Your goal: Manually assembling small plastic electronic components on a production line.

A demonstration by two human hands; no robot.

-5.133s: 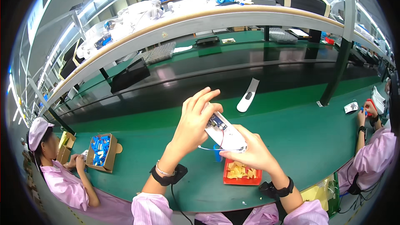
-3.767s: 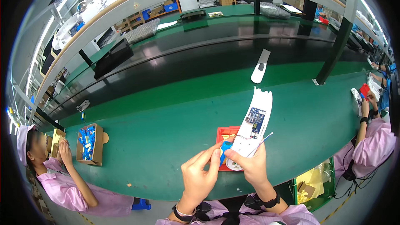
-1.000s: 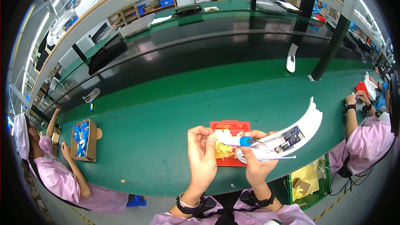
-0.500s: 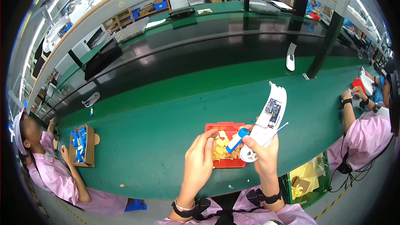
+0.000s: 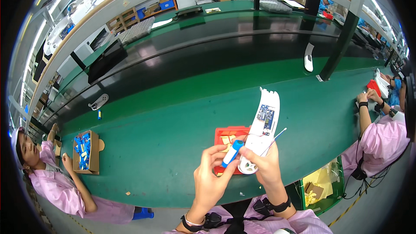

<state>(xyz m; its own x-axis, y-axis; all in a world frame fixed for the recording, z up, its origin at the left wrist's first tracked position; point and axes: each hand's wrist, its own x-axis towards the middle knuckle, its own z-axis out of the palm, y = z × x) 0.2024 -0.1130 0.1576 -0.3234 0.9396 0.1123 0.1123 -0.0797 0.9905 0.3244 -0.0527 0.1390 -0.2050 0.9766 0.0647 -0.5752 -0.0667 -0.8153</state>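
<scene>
Above a green table (image 5: 160, 147), the left hand (image 5: 210, 181) pinches a battery (image 5: 233, 153). The right hand (image 5: 269, 167) clasps a white shell (image 5: 258, 141).

Blue-and-white cylinder (image 5: 232, 153), white casing (image 5: 257, 142), blue circuit board (image 5: 265, 117), red tray (image 5: 218, 140), green tabletop (image 5: 151, 147)

Low centre of the frame, both hands up close together! The left hand (image 5: 212, 175) has its fingers bent, thumb and fingertips set in a pinch. Just beside it, the right hand (image 5: 266, 164) points its thumb upper left, fingers partly hidden. Left wrist (image 5: 197, 212), right wrist (image 5: 277, 196), both angling inward from the lower edge.
</scene>
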